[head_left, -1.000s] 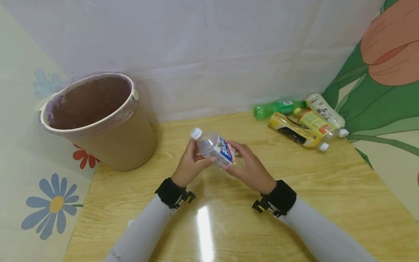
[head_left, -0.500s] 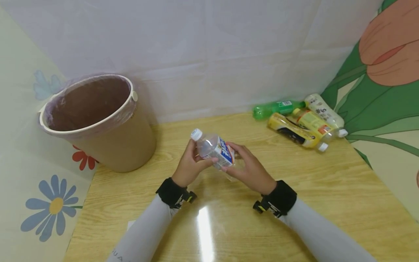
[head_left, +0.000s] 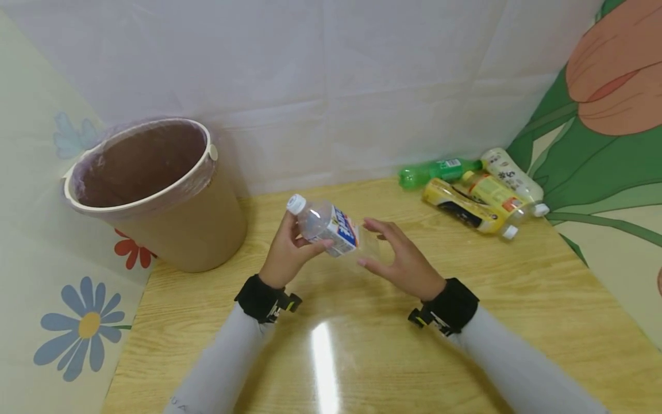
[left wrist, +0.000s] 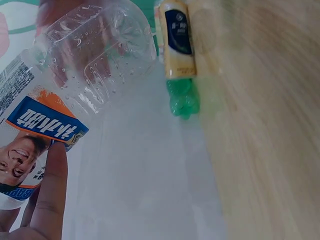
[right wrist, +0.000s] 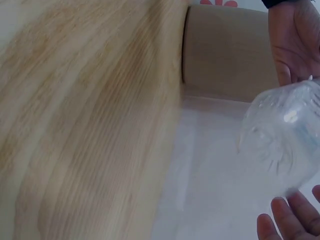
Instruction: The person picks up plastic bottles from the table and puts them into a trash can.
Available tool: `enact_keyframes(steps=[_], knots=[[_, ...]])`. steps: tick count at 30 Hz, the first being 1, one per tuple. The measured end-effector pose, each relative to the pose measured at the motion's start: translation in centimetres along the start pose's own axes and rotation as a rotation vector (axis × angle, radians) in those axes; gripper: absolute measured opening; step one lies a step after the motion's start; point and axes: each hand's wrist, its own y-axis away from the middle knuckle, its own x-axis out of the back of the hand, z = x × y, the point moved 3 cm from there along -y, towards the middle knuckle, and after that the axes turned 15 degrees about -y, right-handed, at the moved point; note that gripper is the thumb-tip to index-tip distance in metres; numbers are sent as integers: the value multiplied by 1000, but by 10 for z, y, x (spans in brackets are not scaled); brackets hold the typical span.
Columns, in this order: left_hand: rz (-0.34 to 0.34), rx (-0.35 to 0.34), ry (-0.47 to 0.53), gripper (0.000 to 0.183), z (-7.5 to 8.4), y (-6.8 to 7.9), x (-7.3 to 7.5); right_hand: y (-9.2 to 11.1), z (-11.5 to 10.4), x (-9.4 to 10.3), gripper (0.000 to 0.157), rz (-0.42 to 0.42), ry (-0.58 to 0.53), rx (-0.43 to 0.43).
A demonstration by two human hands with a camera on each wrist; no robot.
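My left hand [head_left: 286,253] grips a clear plastic bottle [head_left: 322,227] around its upper part, thumb on the near side. The bottle is tilted above the table, its white cap [head_left: 296,204] up to the left and its base to the lower right. A white, blue and orange label [left wrist: 42,117] wraps its middle; water droplets cling inside the clear lower part. Around the base, with fingers and thumb spread, my right hand [head_left: 408,264] stands open. In the right wrist view, its fingers [right wrist: 290,217] lie close to the base; whether they touch it I cannot tell.
A brown bin [head_left: 207,224] with a thin plastic liner stands at the table's back left. Several bottles lie at the back right: a green bottle [head_left: 426,172], a yellow-and-black one [head_left: 460,208], a yellow-labelled one [head_left: 491,192] and a whitish one [head_left: 509,169]. A white-covered wall [head_left: 331,115] bounds the back.
My left hand has shifted slightly left with the bottle. The right hand has loosened from the bottle's lower part and drawn back to the right, its fingers spreading.
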Motion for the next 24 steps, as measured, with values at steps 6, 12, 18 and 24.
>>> enact_keyframes(steps=[6, 12, 18, 24], knots=[[61, -19, -27, 72, 12, -4, 26, 2, 4, 19, 74, 4, 45, -11], [115, -56, -40, 74, 31, -5, 52, 2, 20, 42, 73, 13, 150, -75], [178, -119, -122, 75, 56, -5, 83, 7, 47, 72, 75, 11, 213, -217], [257, -181, -133, 75, 86, -2, 120, 13, 70, 101, 76, 56, 338, -210]])
